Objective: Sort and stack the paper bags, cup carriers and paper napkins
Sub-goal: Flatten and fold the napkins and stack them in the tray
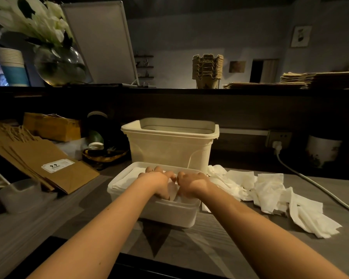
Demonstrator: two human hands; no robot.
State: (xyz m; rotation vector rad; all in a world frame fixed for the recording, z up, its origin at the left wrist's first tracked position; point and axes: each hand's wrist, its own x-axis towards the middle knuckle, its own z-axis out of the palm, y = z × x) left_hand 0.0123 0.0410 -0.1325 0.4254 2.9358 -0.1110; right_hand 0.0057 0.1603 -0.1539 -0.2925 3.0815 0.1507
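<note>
Head view: a white label (57, 165) reading "9.9" sits on the top brown paper bag (48, 164), smaller print unreadable; the bags lie flat at the left, long axis running far-left to near-right; a shallow white tub (169, 214) holds flat folded napkins (127, 178); left hand (157, 182) and right hand (191, 184) rest side by side on them, fingers curled down, pinching or only pressing I cannot tell; loose napkins (270, 192) lie crumpled just right; the cream bin (169, 146) behind hides its contents; cup carriers (207, 69) stand stacked on the upper shelf.
</note>
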